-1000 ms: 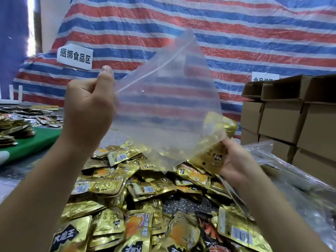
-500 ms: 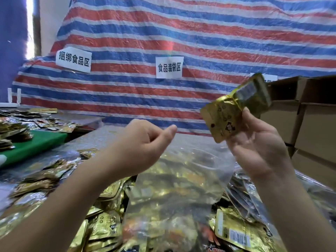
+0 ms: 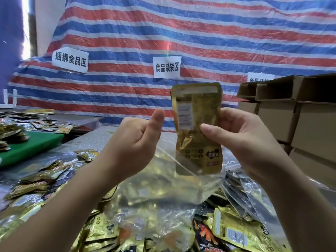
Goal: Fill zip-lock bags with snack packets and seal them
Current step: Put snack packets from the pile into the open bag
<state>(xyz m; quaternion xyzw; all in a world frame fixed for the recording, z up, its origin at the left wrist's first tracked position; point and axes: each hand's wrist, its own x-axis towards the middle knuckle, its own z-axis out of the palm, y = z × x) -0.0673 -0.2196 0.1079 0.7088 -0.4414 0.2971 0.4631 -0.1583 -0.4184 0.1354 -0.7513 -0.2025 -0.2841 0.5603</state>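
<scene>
Upright in mid-air, a gold foil snack packet with a printed label panel is held by the right hand, thumb across its front and fingers curled behind it, so that grip is closed around the packet. Its lower edge hangs just above the mouth of a clear plastic zip-lock bag, which lies crumpled over a heap of gold and dark snack packets on the worktop. The left hand hovers beside the packet, fingers curled into the palm and thumb raised, holding nothing. Brown cardboard boxes are stacked at right. Behind hangs a red, white and blue striped tarpaulin with white paper signs.
</scene>
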